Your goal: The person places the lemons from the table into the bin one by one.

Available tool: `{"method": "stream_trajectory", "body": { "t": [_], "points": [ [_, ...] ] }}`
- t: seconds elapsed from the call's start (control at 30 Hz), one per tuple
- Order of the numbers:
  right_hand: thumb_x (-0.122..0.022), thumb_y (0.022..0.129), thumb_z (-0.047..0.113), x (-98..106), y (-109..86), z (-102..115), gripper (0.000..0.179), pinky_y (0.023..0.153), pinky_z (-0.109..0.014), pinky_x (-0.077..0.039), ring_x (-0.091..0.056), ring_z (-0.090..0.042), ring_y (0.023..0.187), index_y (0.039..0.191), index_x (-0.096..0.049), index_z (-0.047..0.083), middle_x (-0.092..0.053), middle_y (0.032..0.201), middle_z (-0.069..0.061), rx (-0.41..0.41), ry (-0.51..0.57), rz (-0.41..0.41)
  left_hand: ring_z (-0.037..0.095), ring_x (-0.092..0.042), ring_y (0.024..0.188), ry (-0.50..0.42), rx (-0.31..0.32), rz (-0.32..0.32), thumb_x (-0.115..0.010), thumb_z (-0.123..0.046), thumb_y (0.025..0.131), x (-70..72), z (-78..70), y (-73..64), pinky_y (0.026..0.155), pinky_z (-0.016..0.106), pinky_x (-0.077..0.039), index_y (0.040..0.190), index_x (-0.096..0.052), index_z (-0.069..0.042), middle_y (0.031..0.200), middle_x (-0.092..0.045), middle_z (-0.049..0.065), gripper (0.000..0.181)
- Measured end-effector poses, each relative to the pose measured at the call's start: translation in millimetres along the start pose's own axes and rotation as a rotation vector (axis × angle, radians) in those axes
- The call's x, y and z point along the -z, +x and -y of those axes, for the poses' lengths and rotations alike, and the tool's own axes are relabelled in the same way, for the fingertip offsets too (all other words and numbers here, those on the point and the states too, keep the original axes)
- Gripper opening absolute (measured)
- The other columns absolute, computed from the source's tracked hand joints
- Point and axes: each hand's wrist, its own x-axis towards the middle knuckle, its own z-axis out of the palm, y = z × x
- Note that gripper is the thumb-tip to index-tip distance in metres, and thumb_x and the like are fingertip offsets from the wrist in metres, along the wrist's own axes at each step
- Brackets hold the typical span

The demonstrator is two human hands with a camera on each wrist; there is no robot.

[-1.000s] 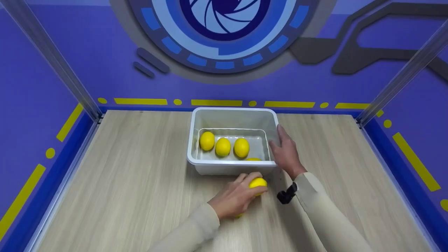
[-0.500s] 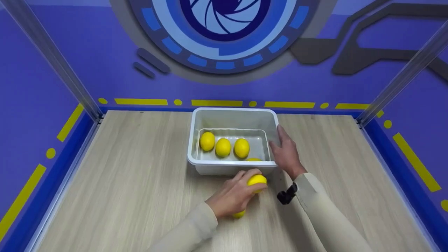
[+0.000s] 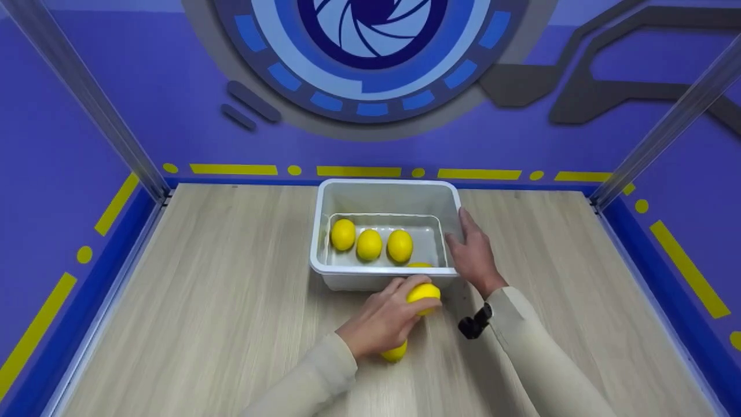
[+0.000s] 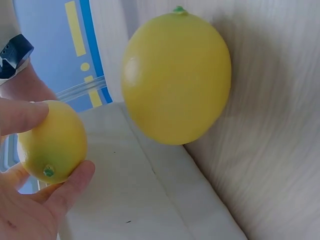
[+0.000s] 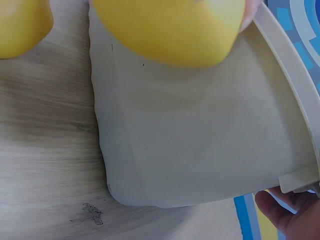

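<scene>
My left hand (image 3: 382, 321) grips a yellow lemon (image 3: 424, 297) just in front of the near wall of a white plastic bin (image 3: 359, 281). In the left wrist view, thumb and fingers hold that lemon (image 4: 55, 145), its green tip showing. A second lemon (image 3: 395, 352) lies on the table, partly hidden under the left hand; it looks large in the left wrist view (image 4: 175, 77). At the bin's right side, my right hand (image 3: 477, 255) holds the wall, thumb over the rim. Inside the bin lie several lemons (image 3: 369, 244), one mostly hidden behind the near rim.
The light wooden table (image 3: 231, 278) carries the bin near its back edge. Blue patterned panels (image 3: 249, 145) enclose the back and sides, with metal posts (image 3: 104, 110) in the corners. A black device (image 3: 474, 322) sits at the right wrist.
My left hand has lifted slightly toward the bin's near rim with the lemon in it. More of the lemon on the table has come into view. The right hand has stayed on the bin.
</scene>
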Motion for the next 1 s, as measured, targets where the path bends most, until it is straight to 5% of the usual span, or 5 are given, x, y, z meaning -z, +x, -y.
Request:
{"method": "stream_trajectory", "body": {
  "t": [1.0],
  "points": [
    [-0.047,0.102,0.025,1.6,-1.7,-0.6,0.068,0.120,-0.050,-0.019,-0.018,-0.025,0.150,0.157,-0.008,0.018,-0.016,0.163,-0.004,0.011,0.021,0.000,0.020,-0.044,0.130,-0.021,-0.055,-0.076,-0.057,-0.014,0.093,23.1,-9.7,3.1,0.103,0.028,-0.047,0.132,-0.055,-0.032,0.148,-0.039,0.004,0.043]
  ]
}}
